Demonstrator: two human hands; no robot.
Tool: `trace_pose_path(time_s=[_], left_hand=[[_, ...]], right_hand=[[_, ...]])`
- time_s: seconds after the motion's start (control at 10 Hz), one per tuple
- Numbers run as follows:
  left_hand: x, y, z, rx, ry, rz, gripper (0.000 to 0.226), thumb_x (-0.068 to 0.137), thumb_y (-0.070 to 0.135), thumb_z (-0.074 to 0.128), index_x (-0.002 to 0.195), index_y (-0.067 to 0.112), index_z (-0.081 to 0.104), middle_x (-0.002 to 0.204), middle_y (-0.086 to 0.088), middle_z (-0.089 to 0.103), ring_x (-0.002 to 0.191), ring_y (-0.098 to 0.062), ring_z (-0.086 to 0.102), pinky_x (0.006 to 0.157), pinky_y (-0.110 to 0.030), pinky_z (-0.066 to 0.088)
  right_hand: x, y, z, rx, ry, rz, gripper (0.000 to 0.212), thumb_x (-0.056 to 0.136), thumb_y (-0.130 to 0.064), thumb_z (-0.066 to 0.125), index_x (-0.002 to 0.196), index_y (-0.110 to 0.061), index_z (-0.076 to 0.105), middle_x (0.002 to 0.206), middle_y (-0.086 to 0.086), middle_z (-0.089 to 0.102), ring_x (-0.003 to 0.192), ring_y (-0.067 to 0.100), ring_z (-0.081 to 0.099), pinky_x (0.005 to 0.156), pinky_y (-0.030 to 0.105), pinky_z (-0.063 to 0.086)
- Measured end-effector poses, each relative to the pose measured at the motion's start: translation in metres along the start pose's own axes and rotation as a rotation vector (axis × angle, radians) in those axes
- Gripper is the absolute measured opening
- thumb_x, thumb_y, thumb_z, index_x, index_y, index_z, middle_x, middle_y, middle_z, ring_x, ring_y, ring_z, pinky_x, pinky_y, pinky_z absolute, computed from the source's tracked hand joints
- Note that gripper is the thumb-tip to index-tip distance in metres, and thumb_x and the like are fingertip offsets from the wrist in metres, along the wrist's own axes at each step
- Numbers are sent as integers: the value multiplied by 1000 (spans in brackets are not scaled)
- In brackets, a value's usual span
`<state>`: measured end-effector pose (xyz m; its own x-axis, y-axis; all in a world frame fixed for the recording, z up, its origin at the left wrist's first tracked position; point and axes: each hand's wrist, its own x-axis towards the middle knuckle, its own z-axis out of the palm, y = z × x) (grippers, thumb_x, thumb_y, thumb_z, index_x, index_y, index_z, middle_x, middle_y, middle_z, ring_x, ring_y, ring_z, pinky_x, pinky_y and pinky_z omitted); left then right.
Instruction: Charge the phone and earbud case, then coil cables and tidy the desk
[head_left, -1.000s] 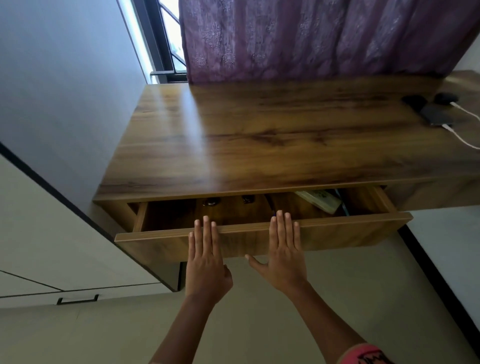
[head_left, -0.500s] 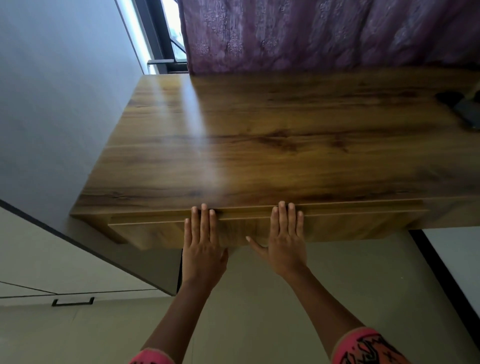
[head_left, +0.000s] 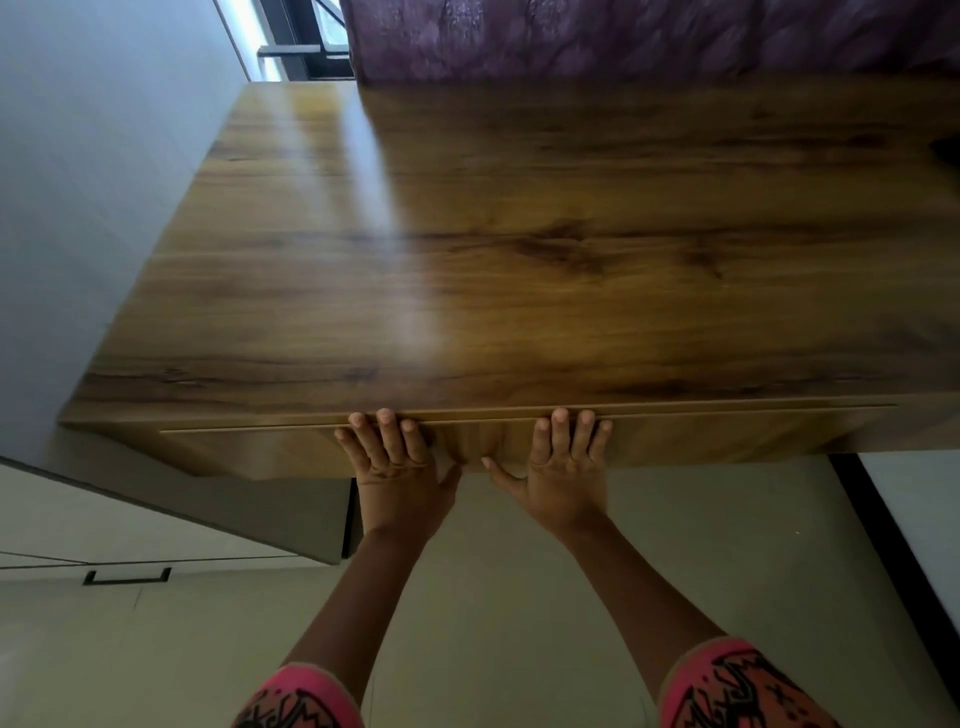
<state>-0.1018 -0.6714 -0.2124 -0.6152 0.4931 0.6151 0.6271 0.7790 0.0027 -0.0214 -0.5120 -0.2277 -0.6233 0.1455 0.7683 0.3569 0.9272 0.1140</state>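
Observation:
The wooden desk (head_left: 519, 234) fills the upper view, its top bare where I can see it. Its drawer (head_left: 727, 434) is pushed fully in, the front flush under the desk edge. My left hand (head_left: 395, 467) presses flat against the drawer front, fingers straight and tips at its top edge. My right hand (head_left: 563, 467) presses the same front a little to the right, fingers straight, thumb spread. A dark object (head_left: 948, 150) shows only as a sliver at the right border. The phone, the earbud case and the cables are out of view.
A purple curtain (head_left: 623, 36) hangs behind the desk, with a window (head_left: 306, 36) at its left. A grey wall (head_left: 78, 208) runs along the left side. A white cabinet with a black handle (head_left: 127, 577) stands low on the left. Beige floor lies below.
Both hands have pushed the drawer from open to fully in, hiding its contents. The camera has moved closer and left, so the phone and cables slid out of view.

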Motion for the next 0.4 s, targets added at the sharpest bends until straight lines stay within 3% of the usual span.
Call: trace_pose_path(time_s=[0.2, 0.3, 0.4], left_hand=[[0, 5, -12, 42, -107, -24, 120, 68, 60, 51, 139, -2, -23, 147, -20, -34, 134, -44, -29, 110, -56, -17], [-4, 10, -27, 61, -202, -45, 128, 66, 60, 61, 139, -1, -23, 147, -19, -34, 134, -42, -29, 111, -53, -16], [-15, 24, -59, 8, -202, -115, 122, 63, 41, 74, 143, -3, -7, 153, -22, -12, 140, -37, -14, 115, -50, -3]], right_hand=[[1, -1, -6, 37, -70, -1, 117, 73, -72, 49, 144, -6, -18, 153, 8, -26, 141, 28, -20, 116, 47, -6], [0, 0, -23, 67, -155, 3, 112, 76, -70, 45, 145, -5, -13, 154, 9, -24, 142, 30, -17, 116, 49, -5], [-4, -9, -53, 163, -289, 25, 102, 83, -67, 36, 145, -1, -9, 153, 13, -22, 143, 30, -11, 116, 49, -5]])
